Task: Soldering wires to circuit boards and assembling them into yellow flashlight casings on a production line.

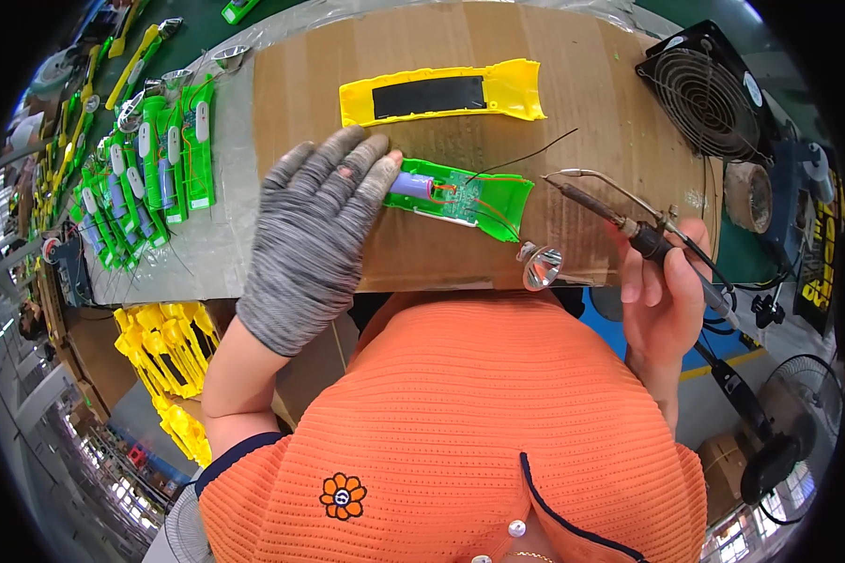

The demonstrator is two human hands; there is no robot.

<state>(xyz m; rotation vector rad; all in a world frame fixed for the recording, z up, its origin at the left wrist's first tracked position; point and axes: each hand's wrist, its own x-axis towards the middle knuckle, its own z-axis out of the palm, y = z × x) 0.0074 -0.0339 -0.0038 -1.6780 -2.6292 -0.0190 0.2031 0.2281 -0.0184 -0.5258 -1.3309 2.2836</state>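
Observation:
My left hand [314,225], in a grey striped glove with bare fingertips, holds the left end of a green flashlight housing half [507,199] against the cardboard. Its thumb is hidden. Inside the housing lie a purple cylindrical battery [412,186], a green circuit board [454,195] and red wires. A thin black wire sticks up from the board. At the housing's right end, a shiny cone reflector [542,267] hangs over the cardboard's near edge. My bare right hand [665,286] is closed around a soldering iron [650,244] with a curved metal feed tube, its tip just right of the housing.
A yellow housing half [526,89] with a black panel lies beyond the green one. Several wired green housings [197,155] line the left. A black fan [704,94] and a tape roll [748,197] stand at right. Yellow parts [164,352] are piled below the table's left edge.

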